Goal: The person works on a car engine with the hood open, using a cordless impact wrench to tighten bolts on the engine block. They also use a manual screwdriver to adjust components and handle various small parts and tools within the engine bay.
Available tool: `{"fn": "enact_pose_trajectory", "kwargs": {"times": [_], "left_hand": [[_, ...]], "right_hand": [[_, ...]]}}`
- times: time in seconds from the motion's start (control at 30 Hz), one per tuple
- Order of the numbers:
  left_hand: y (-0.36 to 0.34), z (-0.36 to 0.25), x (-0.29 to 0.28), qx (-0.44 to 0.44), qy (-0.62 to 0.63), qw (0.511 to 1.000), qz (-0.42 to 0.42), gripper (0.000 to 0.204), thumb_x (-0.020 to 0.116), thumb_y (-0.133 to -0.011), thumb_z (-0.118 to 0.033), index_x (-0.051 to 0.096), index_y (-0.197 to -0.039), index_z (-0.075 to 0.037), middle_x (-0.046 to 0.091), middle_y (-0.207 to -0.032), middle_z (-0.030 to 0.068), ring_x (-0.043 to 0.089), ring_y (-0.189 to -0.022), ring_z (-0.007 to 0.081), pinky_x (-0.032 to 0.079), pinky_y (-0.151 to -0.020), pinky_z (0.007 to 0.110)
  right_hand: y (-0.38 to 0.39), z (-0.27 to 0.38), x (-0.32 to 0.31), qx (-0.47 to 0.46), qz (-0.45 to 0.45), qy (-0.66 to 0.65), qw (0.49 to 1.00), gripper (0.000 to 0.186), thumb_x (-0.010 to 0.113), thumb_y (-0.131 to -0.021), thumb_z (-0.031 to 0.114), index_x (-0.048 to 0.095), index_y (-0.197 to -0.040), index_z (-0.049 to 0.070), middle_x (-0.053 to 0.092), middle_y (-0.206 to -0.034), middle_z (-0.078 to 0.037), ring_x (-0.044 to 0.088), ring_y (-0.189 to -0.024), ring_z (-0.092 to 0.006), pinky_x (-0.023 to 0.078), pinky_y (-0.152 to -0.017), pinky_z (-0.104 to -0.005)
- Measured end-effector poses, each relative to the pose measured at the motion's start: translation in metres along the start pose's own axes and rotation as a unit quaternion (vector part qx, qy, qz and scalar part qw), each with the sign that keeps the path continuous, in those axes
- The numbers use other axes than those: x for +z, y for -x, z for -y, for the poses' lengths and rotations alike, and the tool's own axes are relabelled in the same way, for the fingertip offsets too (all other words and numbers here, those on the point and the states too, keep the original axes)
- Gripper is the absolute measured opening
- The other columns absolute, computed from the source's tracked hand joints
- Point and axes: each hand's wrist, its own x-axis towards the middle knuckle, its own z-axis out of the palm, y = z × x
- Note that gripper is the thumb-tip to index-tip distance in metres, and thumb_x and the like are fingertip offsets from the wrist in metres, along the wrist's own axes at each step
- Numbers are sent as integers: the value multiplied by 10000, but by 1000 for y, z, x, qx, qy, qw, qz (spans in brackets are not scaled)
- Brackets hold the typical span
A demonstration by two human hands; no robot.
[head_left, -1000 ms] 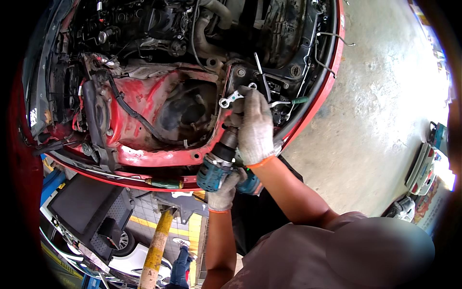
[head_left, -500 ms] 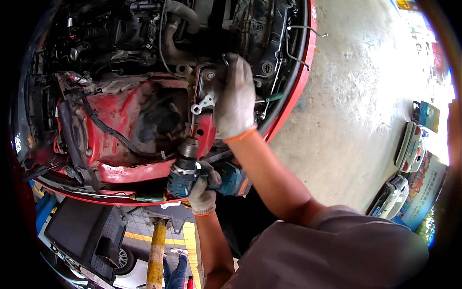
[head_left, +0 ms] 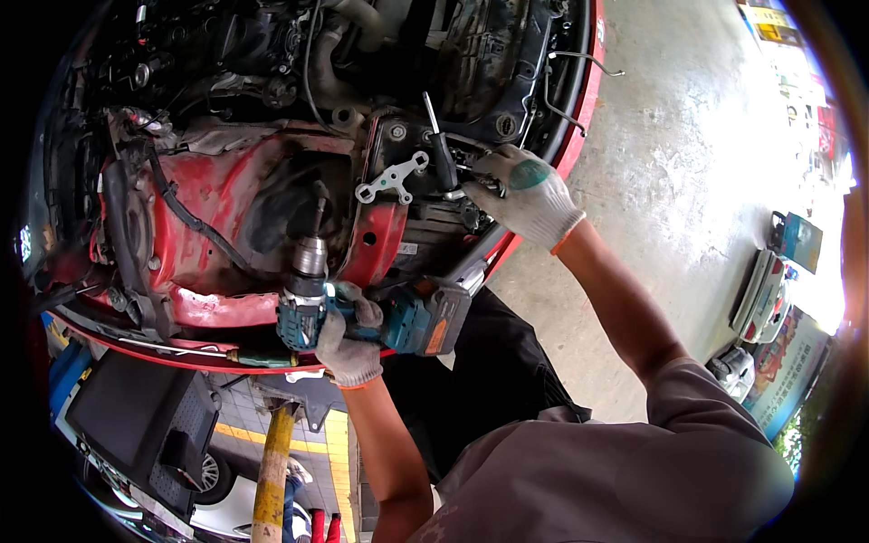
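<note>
My left hand point(head_left: 348, 339) is wrapped round the grip of a teal and black cordless drill point(head_left: 303, 312), held over the red bodywork of an opened car front. A socket on a shaft point(head_left: 319, 204) points away from its chuck. At the front edge of the engine bay is my gloved right hand point(head_left: 529, 195), its fingers curled round small dark or metal pieces that I cannot make out. Just left of those fingers stands a black-handled tool point(head_left: 442, 161) with a bright metal shaft. Beside it lies a silver three-armed bracket point(head_left: 392, 181).
A green-handled screwdriver point(head_left: 262, 358) lies along the near red edge. Bent thin metal pipes point(head_left: 587, 58) stick out over the front rim. Below stand a yellow post point(head_left: 274, 471) and a black cart point(head_left: 136, 407); another person's legs show beside the post.
My right hand has moved right and nearer, off the bracket, uncovering it and the black-handled tool. A green handle seen earlier there is now hidden. The drill has shifted left, exposing its socket.
</note>
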Motion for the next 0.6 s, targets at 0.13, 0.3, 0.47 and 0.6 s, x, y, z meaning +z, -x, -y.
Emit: {"fn": "enact_pose_trajectory", "kwargs": {"times": [0.13, 0.3, 0.47, 0.6], "left_hand": [[-9, 1, 7, 37, 2, 998, -41, 526, 736, -892, -283, 561, -1307, -12, 679, -1024, 116, 616, -730, 198, 505, -676, 364], [-4, 1, 12, 48, -52, 990, -125, 533, 716, -926, -305, 555, -1337, -7, 671, -1075, 102, 635, -854, 190, 545, -778, 358], [-4, -8, 27, 19, -156, 954, -257, 413, 715, -945, -187, 590, -1291, 0, 672, -1089, 83, 662, -959, 179, 571, -841, 352], [-10, -18, 32, -2, -225, 947, -231, 321, 764, -917, -124, 636, -1186, -4, 678, -1055, 54, 678, -883, 151, 605, -755, 337]], "right_hand": [[-23, 22, 1, 15, 74, 105, 992, 584, 571, -962, 582, 722, -1130, 44, 713, -1035, -164, 702, -1018, -334, 578, -854, -414], [-35, 25, 24, 66, 51, 79, 993, 581, 609, -912, 596, 742, -932, 30, 730, -904, -183, 722, -872, -367, 575, -761, -443], [-32, 15, 34, 53, -35, 41, 997, 542, 670, -850, 564, 736, -881, 27, 722, -896, -220, 719, -875, -392, 571, -764, -449], [-34, 26, 22, 120, 43, 4, 992, 543, 674, -849, 551, 742, -943, 21, 729, -900, -233, 724, -907, -381, 570, -812, -442]]}}
